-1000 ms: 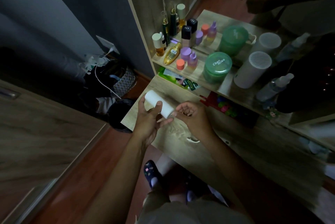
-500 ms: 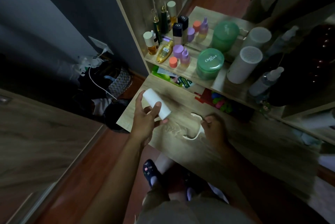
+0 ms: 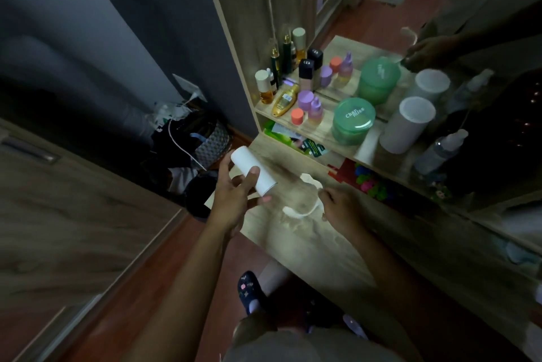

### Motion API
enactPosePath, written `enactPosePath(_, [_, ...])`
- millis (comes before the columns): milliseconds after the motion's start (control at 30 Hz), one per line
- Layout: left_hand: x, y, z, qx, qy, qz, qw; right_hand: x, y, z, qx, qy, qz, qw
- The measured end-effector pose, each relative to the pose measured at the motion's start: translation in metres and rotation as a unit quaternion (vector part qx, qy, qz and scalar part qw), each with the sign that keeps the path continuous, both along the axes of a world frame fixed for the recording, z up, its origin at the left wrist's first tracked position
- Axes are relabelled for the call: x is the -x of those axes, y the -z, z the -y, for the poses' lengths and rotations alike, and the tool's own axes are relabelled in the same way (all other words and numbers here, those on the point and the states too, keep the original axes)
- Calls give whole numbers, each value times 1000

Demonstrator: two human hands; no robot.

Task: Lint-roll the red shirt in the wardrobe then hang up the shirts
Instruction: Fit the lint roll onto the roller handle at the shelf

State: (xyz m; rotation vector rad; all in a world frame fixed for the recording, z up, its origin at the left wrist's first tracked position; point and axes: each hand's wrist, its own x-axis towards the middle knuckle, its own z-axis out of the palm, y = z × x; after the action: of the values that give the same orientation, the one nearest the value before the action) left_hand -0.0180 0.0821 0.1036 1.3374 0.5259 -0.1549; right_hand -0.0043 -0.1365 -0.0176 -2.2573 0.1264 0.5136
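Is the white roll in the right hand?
No, the left hand grips the white roll, while the right hand pinches a curled white strip.

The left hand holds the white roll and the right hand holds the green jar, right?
Not quite. The left hand does hold the white roll, but the right hand pinches a curly white strip, not the green jar. That jar stands on the shelf, untouched. The head view shows it.
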Motion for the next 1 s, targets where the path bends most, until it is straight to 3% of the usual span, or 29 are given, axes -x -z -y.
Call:
enactPosePath(133, [2, -24, -16, -9, -4, 27, 1000, -23, -76, -18, -118, -20, 81, 990])
enactPosePath(233, [6, -41, -24, -2, 0, 43, 999, -33, -115, -33, -148, -69, 167, 972])
enactPosePath(433, [16, -60, -32, -14, 42, 68, 997, -48, -152, -47, -120, -138, 232, 955])
enactPosePath(1000, [31, -71, -30, -13, 106, 100, 989, -45, -167, -55, -44, -155, 322, 933])
